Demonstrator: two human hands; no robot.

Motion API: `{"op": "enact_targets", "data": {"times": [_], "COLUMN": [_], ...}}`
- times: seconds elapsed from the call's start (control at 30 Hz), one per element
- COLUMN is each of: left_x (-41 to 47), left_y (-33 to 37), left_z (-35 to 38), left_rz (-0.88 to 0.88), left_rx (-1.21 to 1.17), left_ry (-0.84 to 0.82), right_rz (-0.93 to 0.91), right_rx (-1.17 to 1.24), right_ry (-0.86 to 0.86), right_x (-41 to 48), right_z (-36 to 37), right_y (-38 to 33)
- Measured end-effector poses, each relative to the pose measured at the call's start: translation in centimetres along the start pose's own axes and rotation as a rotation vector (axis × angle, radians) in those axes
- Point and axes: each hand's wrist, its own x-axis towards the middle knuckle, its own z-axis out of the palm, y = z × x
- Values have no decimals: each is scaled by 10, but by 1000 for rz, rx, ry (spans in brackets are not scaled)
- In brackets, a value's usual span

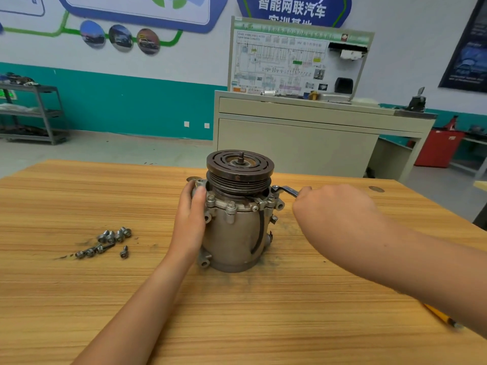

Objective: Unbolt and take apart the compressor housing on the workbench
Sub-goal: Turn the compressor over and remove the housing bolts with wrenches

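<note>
The compressor housing (232, 241), a grey metal cylinder with a dark grooved pulley (239, 169) on top, stands upright mid-bench. Bolts (231, 206) sit in its upper flange. My left hand (190, 219) wraps the housing's left side, thumb on the flange. My right hand (334, 206) grips a metal wrench (284, 190) whose head sits at the flange's right rear, behind the pulley. Which bolt the wrench head is on is hidden.
Several loose bolts (110, 242) lie on the wooden bench (79, 299) to the left of the housing. A yellow-handled tool (442, 317) lies near the right edge under my right forearm. A training cabinet (303, 138) stands behind the bench.
</note>
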Motion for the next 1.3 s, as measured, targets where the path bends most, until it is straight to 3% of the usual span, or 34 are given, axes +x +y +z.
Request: {"op": "enact_targets", "data": {"times": [0.13, 0.4, 0.53, 0.63, 0.8, 1.03, 1.17, 1.3], "left_x": [-1, -14, -13, -12, -10, -11, -8, -6], "left_y": [-3, -19, -20, -20, -23, -23, -27, -28], "left_z": [0, -5, -7, -7, -8, -6, -7, -6], "left_rz": [1, 134, 195, 216, 232, 268, 250, 236], "left_rx": [-46, 75, 102, 80, 57, 50, 39, 18], "left_ry": [-16, -114, -83, -82, -61, -51, -66, -67], "right_rz": [12, -47, -44, -34, -230, -107, 39, 38], "right_rx": [-20, -191, -171, -54, -44, 289, 429, 560], "right_ry": [-33, 78, 136, 202, 374, 485, 566, 606], "right_x": [1, -1, 4, 15, 61, 162, 128, 58], "right_z": [1, 10, 28, 51, 85, 94, 102, 111], "right_y": [-3, 12, 21, 48, 95, 36, 54, 69]}}
